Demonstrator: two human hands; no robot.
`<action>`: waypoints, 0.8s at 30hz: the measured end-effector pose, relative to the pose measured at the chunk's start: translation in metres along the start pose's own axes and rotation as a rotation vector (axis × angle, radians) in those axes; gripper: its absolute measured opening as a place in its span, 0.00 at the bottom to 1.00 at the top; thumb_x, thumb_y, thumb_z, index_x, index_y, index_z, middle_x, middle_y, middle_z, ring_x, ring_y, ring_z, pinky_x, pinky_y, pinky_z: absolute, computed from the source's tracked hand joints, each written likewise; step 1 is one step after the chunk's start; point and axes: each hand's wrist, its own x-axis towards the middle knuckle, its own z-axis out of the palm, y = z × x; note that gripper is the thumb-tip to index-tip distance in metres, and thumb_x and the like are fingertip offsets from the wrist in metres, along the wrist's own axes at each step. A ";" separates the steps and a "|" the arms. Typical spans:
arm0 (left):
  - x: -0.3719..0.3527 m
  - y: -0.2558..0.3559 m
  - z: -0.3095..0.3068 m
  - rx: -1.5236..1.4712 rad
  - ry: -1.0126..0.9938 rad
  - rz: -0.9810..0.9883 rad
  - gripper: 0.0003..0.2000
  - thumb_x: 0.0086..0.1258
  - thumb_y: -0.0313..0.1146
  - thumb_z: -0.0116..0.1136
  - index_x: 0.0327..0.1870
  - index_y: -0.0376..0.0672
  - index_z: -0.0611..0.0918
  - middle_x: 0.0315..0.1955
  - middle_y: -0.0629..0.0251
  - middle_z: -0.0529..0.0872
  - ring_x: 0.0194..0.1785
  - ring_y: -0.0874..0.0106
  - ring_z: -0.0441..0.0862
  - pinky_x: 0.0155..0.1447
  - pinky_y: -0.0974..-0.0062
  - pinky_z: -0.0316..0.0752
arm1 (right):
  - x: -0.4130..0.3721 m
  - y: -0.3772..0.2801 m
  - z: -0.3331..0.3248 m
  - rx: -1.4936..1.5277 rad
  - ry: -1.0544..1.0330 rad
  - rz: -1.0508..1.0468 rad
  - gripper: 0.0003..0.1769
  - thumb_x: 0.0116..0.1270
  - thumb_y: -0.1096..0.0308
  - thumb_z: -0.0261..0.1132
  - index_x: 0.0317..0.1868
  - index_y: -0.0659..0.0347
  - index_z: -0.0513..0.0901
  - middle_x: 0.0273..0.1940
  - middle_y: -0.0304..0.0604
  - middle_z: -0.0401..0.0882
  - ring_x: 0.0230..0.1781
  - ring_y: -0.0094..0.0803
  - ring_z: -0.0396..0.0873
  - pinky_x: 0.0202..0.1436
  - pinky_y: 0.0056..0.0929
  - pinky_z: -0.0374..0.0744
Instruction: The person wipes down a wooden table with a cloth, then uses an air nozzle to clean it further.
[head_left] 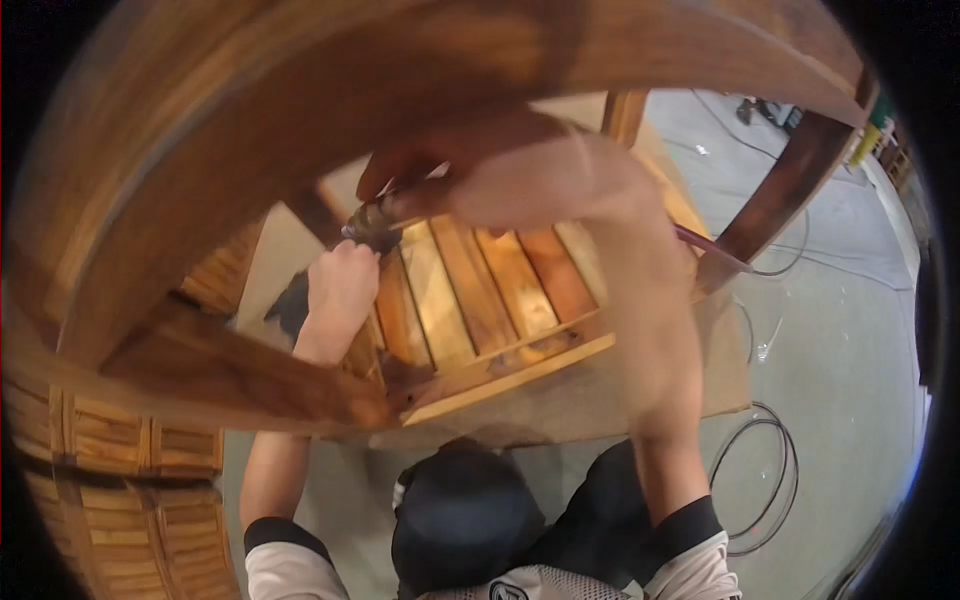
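One tool [374, 216] sits gripped in the right hand [465, 185] (blurry, mind), tip near the single curled left hand [345, 282].

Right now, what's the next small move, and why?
I'd probably ease the left hand slightly back from the end of the tool: the right hand holds it with that end close by the left knuckles, and blur hides whether they touch.

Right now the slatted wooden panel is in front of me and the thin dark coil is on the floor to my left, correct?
Not quite: the thin dark coil lies on the floor to your right, as the head view shows. The slatted wooden panel is in front of you.
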 end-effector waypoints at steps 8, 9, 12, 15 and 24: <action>-0.083 -0.012 -0.046 -0.653 -0.079 -0.703 0.19 0.71 0.47 0.60 0.38 0.34 0.85 0.21 0.63 0.84 0.26 0.72 0.79 0.35 0.69 0.74 | 0.017 0.032 0.029 -0.131 0.072 0.178 0.15 0.57 0.65 0.62 0.43 0.60 0.84 0.42 0.52 0.86 0.44 0.43 0.84 0.46 0.37 0.80; -0.100 -0.012 -0.042 -0.574 0.021 -0.716 0.19 0.72 0.46 0.58 0.40 0.34 0.85 0.24 0.62 0.85 0.27 0.72 0.79 0.36 0.70 0.74 | 0.029 0.050 0.038 -0.181 0.092 0.153 0.15 0.57 0.66 0.62 0.43 0.61 0.84 0.42 0.52 0.85 0.44 0.43 0.84 0.46 0.38 0.80; -0.113 -0.014 -0.043 -0.534 0.298 -0.674 0.18 0.75 0.44 0.54 0.46 0.34 0.84 0.32 0.59 0.87 0.32 0.72 0.81 0.39 0.72 0.75 | 0.026 0.050 0.037 -0.098 0.031 0.204 0.15 0.57 0.67 0.63 0.45 0.62 0.83 0.44 0.53 0.84 0.46 0.44 0.83 0.46 0.37 0.80; -0.062 -0.003 -0.083 -0.756 0.520 -0.608 0.15 0.75 0.41 0.54 0.41 0.35 0.83 0.31 0.57 0.84 0.34 0.72 0.80 0.39 0.73 0.75 | 0.044 0.073 0.058 -0.237 0.131 0.150 0.14 0.60 0.63 0.66 0.43 0.62 0.83 0.43 0.51 0.84 0.45 0.44 0.82 0.47 0.35 0.80; 0.041 0.000 0.030 0.310 0.012 0.065 0.08 0.64 0.31 0.55 0.24 0.43 0.80 0.25 0.58 0.82 0.28 0.57 0.83 0.31 0.64 0.78 | 0.026 0.049 0.055 -0.421 0.262 0.061 0.13 0.56 0.71 0.64 0.41 0.66 0.84 0.42 0.58 0.84 0.46 0.49 0.83 0.46 0.42 0.82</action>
